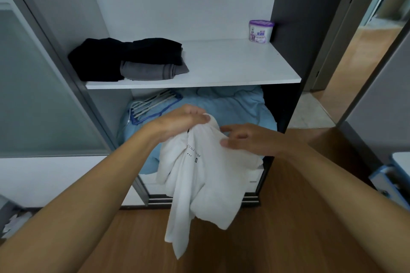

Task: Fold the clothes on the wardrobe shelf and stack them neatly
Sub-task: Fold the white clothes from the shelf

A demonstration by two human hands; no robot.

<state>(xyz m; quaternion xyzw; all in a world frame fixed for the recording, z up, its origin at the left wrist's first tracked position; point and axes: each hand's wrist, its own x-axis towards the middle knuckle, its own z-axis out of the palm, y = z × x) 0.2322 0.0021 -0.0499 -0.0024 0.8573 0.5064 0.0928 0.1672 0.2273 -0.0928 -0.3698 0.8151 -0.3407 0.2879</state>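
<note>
A white T-shirt [199,184] with small dark print hangs crumpled in front of the wardrobe, below the white shelf [233,64]. My left hand [177,121] pinches its top edge between thumb and fingers. My right hand [246,139] grips the cloth just to the right, thumb on top of a fold. On the left part of the shelf lies a stack of black clothes [124,55] over a folded grey garment [150,71].
A purple-lidded dehumidifier tub [260,31] stands at the shelf's back right. Below the shelf lie a light blue duvet [233,106] and blue hangers [153,106]. A sliding door [40,86] stands at left, wooden floor [288,239] below, a doorway at right.
</note>
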